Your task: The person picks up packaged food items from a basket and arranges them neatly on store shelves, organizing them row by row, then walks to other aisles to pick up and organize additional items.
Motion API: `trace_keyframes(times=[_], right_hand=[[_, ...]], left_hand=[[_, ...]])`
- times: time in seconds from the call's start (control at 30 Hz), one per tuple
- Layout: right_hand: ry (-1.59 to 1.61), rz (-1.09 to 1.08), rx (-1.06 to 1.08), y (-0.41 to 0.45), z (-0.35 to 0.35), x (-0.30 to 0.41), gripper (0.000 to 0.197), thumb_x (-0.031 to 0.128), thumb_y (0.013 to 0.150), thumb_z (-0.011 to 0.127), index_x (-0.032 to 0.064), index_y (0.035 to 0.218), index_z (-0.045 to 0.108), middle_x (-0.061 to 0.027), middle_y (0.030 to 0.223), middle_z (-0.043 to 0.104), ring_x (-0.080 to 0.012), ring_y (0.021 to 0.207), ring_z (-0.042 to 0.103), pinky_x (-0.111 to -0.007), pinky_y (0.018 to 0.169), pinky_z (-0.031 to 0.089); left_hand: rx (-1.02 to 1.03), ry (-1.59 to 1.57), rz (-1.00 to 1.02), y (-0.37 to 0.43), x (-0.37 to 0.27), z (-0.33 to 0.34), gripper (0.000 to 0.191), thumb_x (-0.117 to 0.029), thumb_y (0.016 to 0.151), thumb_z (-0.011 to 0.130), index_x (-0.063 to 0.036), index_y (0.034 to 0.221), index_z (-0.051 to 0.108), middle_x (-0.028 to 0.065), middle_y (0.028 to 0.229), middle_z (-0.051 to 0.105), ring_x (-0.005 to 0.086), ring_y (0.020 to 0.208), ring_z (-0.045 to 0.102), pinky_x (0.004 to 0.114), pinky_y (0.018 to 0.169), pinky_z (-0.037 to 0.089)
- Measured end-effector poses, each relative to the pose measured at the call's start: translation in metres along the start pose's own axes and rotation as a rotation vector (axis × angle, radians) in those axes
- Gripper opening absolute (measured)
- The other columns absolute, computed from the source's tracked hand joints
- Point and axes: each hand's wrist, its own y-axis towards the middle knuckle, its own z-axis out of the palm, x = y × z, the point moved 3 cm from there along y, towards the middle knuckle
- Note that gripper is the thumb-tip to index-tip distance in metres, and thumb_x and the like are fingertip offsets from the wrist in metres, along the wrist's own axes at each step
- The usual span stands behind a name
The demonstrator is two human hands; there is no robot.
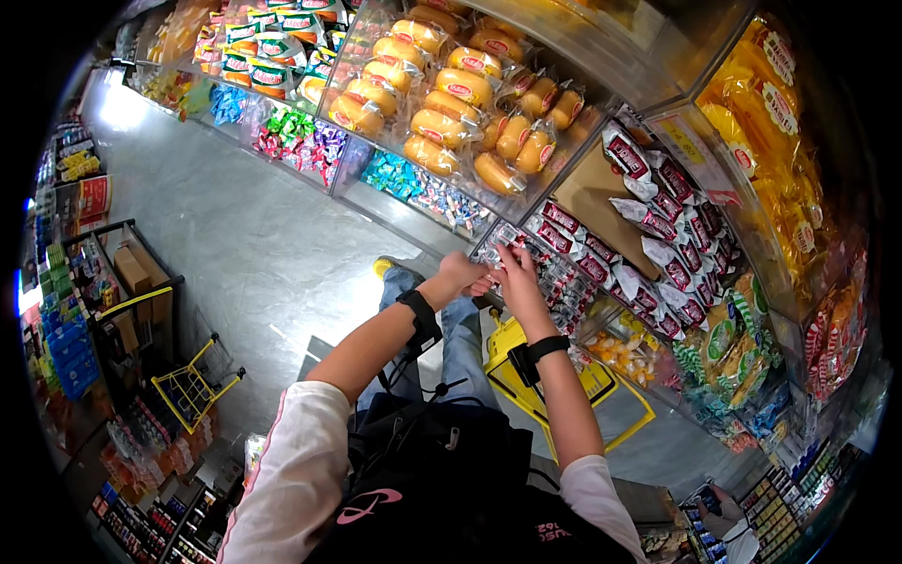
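Observation:
My left hand [464, 273] and my right hand [518, 276] meet at the fingertips over the front edge of a clear candy bin. The left fingers are curled inward, while some right fingers stretch forward. Whether a small thing is pinched between them is too small to tell. Just beyond and beneath the right hand lie small clear-wrapped candies [564, 285]. Dark-red and white packaged snacks [662, 218] fill the bin behind, partly around a bare brown cardboard panel [599, 201]. Each wrist wears a black strap with a small device.
A yellow shopping basket [511, 338] is by my legs, below the right forearm. Packaged bread rolls [458, 88] fill a clear bin ahead. Wrapped candies [391, 176] lie below it. A yellow-framed cart [187, 388] stands left on the grey floor [211, 211]. A person [733, 532] is far right.

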Motion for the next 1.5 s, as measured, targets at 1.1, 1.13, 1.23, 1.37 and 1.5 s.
trace_keyframes(times=[1.1, 1.13, 1.23, 1.37, 1.5], right_hand=[[0.117, 0.432, -0.275, -0.030, 0.029, -0.009, 0.035, 0.028, 0.092, 0.077, -0.0023, 0.105, 0.067, -0.0248, 0.092, 0.070, -0.0462, 0.086, 0.067, -0.050, 0.077, 0.053], [0.086, 0.427, -0.261, -0.029, 0.030, -0.010, 0.035, 0.028, 0.092, 0.077, -0.0020, 0.107, 0.067, -0.0260, 0.093, 0.071, -0.0472, 0.088, 0.067, -0.051, 0.077, 0.053], [0.064, 0.351, -0.299, -0.028, 0.031, -0.011, 0.034, 0.028, 0.092, 0.076, -0.0027, 0.106, 0.068, -0.0288, 0.095, 0.070, -0.0498, 0.093, 0.066, -0.052, 0.080, 0.052], [-0.021, 0.257, -0.299, -0.023, 0.019, -0.002, 0.039, 0.032, 0.092, 0.078, -0.0042, 0.106, 0.072, -0.0263, 0.093, 0.073, -0.0447, 0.087, 0.070, -0.048, 0.077, 0.054], [0.229, 0.179, -0.252, -0.027, 0.016, -0.049, 0.039, 0.031, 0.093, 0.078, -0.0045, 0.108, 0.070, -0.0169, 0.093, 0.074, -0.0244, 0.084, 0.070, -0.036, 0.077, 0.055]], left_hand=[[-0.032, 0.294, 0.186, -0.012, -0.014, -0.016, 0.037, -0.029, 0.095, 0.078, 0.0042, 0.080, 0.072, 0.0090, 0.075, 0.073, 0.0158, 0.059, 0.070, 0.030, 0.054, 0.061], [-0.029, 0.286, 0.170, -0.013, -0.015, -0.017, 0.038, -0.030, 0.095, 0.078, 0.0041, 0.080, 0.071, 0.0090, 0.075, 0.073, 0.0160, 0.059, 0.069, 0.030, 0.054, 0.061], [-0.057, 0.501, 0.261, -0.017, -0.020, -0.023, 0.047, -0.041, 0.093, 0.074, 0.0048, 0.083, 0.073, 0.0116, 0.073, 0.072, 0.0218, 0.057, 0.071, 0.035, 0.056, 0.063], [-0.031, 0.692, 0.196, -0.031, -0.026, -0.049, 0.056, -0.050, 0.096, 0.068, 0.0052, 0.098, 0.071, 0.0133, 0.083, 0.071, 0.0228, 0.067, 0.072, 0.040, 0.060, 0.065], [-0.121, 0.888, 0.429, -0.076, -0.050, -0.093, 0.050, -0.045, 0.099, 0.065, 0.0028, 0.113, 0.069, 0.0188, 0.096, 0.074, 0.0276, 0.085, 0.075, 0.040, 0.066, 0.064]])
